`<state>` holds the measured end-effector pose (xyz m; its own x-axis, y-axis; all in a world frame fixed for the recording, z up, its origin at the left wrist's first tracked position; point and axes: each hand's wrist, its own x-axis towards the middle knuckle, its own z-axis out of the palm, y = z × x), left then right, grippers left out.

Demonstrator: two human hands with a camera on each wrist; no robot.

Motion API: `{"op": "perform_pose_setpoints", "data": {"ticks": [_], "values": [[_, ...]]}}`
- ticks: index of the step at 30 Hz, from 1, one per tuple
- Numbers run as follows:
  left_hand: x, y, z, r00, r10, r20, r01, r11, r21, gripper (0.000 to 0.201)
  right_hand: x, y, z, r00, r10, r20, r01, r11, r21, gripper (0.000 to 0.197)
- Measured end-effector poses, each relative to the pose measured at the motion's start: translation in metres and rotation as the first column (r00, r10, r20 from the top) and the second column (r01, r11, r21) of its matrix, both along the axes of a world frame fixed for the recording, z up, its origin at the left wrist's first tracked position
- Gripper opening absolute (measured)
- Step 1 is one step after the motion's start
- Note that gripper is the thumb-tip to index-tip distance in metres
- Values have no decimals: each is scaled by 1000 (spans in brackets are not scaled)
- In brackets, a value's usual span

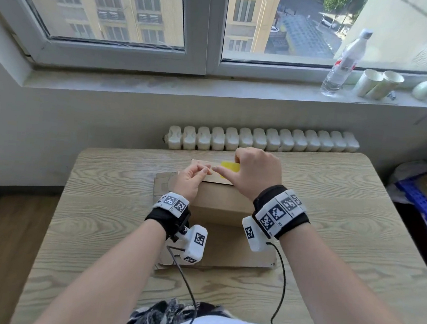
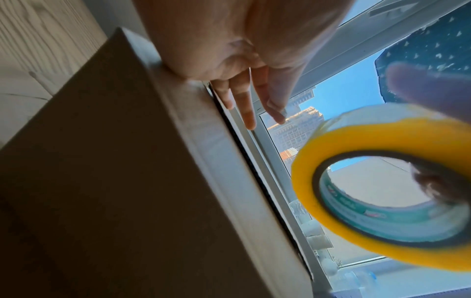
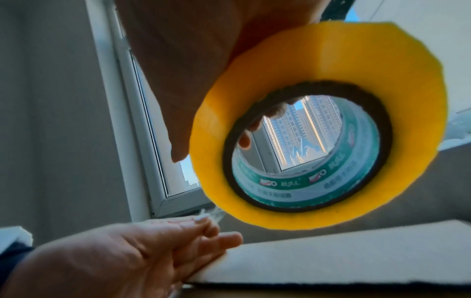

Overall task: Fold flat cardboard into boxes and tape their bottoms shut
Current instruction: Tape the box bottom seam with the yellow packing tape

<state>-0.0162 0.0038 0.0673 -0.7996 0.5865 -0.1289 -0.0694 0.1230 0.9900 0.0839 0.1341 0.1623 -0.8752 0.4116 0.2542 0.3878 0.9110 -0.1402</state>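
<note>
Right hand (image 1: 256, 173) grips upright tape roll (image 3: 318, 125) — hole facing window — left hand (image 1: 192, 179) pinching its end above box (image 1: 219, 201).

I see a brown cardboard box (image 1: 214, 200) standing folded up at the middle of the head view, on a flat sheet of cardboard (image 1: 238, 252) that lies on the table and reaches toward the lower centre of the frame. The box's top flaps are closed, their seam running left to right. A yellow tape roll (image 3: 318, 125), with a green printed core, is held upright above the box's far right part; in the right wrist view it fills the upper right, just above the flap edge.
</note>
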Motion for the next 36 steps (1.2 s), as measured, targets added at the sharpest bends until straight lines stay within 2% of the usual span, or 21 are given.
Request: {"op": "perform_pose_setpoints", "data": {"ticks": [4,6,8,10,12,14,15,17,20,23,25,26,28,33,36], "values": [[-2,6,-8,999,32,43,-32,999,-9,29,1,-5,13,990,-15,142,4,997,75,61],[-5,8,-12,996,63,68,-62,998,-22,32,4,1,10,977,-16,210,26,999,-42,62],[-6,9,-15,992,84,89,-83,996,-15,35,9,13,2,971,-1,239,66,962,-266,65],[-7,9,-16,989,103,106,-102,995,-15,36,16,25,-8,980,15,200,95,844,-528,63],[-9,8,-17,985,127,120,-126,992,-16,37,24,33,-16,992,9,122,82,697,-712,62],[-11,8,-17,983,133,129,-132,991,-16,37,31,37,-19,998,9,68,49,599,-799,66],[-11,8,-16,983,130,128,-128,991,-23,37,33,38,-20,999,-3,45,38,587,-808,65],[-9,9,-17,987,123,104,-118,992,-53,38,34,41,-19,996,-81,30,74,624,-778,61],[-4,11,-20,993,107,51,-101,990,-102,37,32,45,-12,983,-169,66,175,793,-584,66],[-4,10,-16,987,154,55,-148,984,-101,35,33,43,-1,957,-249,150,278,933,-229,64],[-4,9,-12,983,178,41,-173,980,-101,35,35,44,0,927,-301,223,300,953,41,66],[-3,9,-10,983,178,31,-174,979,-103,34,37,45,-1,906,-335,260,313,942,125,68],[-2,9,-10,984,176,18,-173,980,-101,34,41,50,-5,869,-389,307,346,920,185,72],[0,12,-13,980,199,-6,-199,974,-107,33,44,56,-3,831,-420,365,385,907,169,79],[-2,13,-20,975,220,-8,-219,970,-109,34,48,63,-3,867,-371,334,332,928,169,83]]}}
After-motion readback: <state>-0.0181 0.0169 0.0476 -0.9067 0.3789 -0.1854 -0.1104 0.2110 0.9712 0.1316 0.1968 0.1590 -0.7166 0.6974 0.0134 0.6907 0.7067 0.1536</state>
